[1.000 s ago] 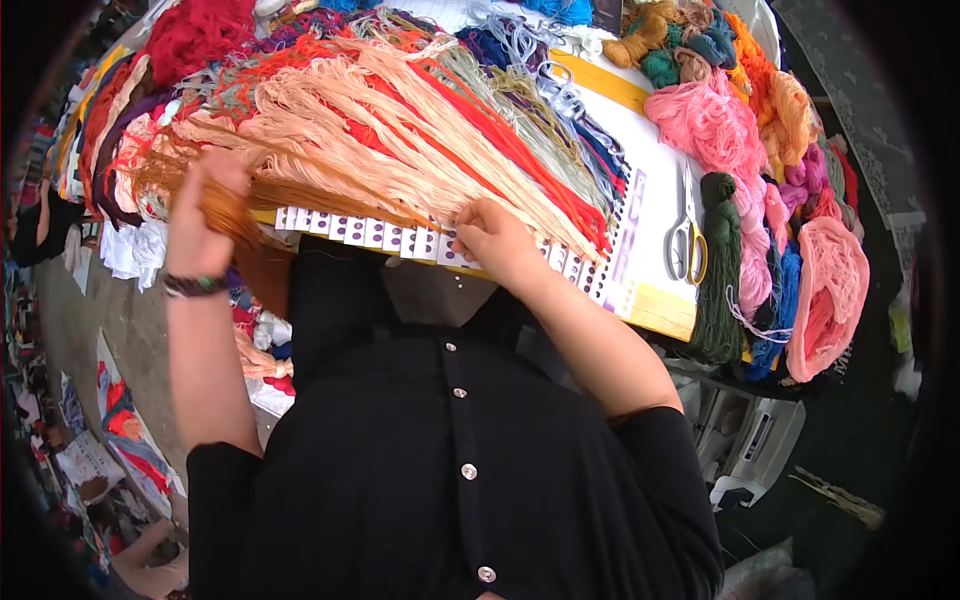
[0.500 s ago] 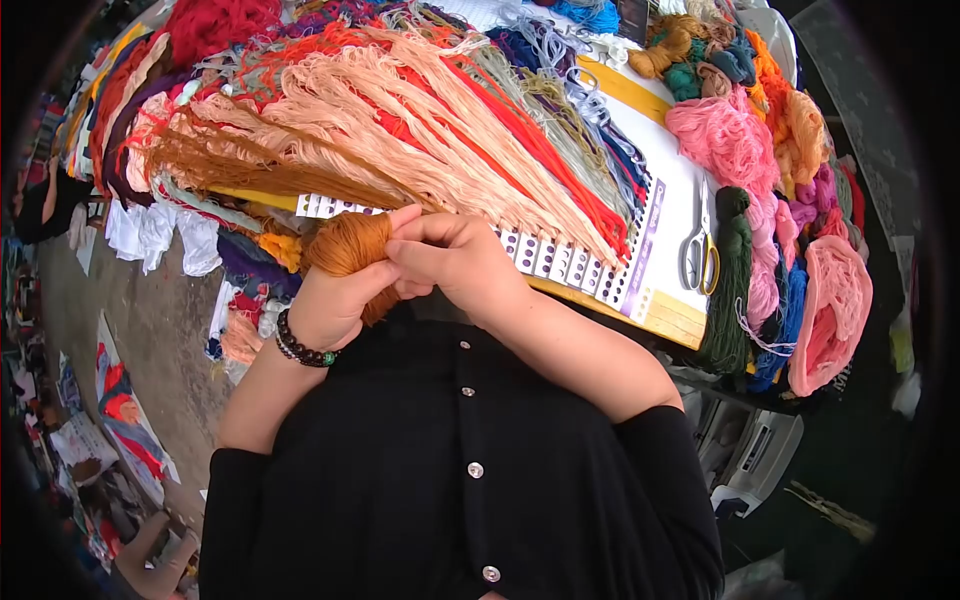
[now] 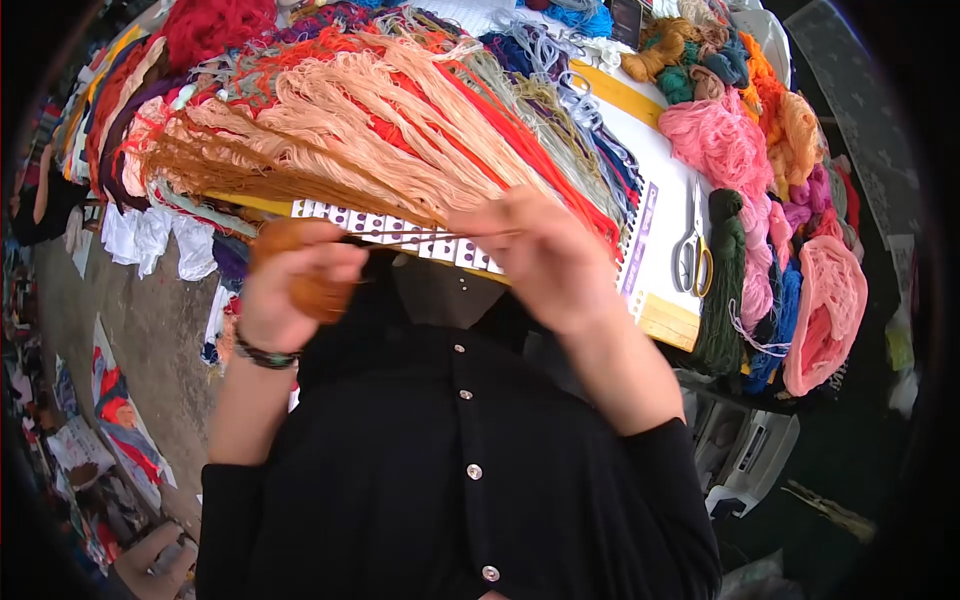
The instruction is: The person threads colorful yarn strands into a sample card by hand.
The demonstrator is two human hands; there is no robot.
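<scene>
My left hand [image 3: 290,290] is closed around a skein of brown yarn [image 3: 322,292], in front of the table's near edge. From it several brown strands [image 3: 410,237] stretch across to my right hand [image 3: 550,255], whose blurred fingers pinch them. Just behind the strands runs a white strip card with dark round holes [image 3: 375,224]. Loose brown threads [image 3: 265,180] lie fanned over the table beside peach threads [image 3: 340,110] and red threads [image 3: 520,130].
Scissors [image 3: 692,255] with a grey and yellow handle lie on white paper right of my right hand. Dark green [image 3: 723,290], pink [image 3: 715,135] and coral yarn skeins [image 3: 830,310] crowd the right side. A person's arm [image 3: 42,185] shows at far left.
My hands were together at the skein and have moved apart, the left one left and the right one right. Brown strands are now drawn taut between them.
</scene>
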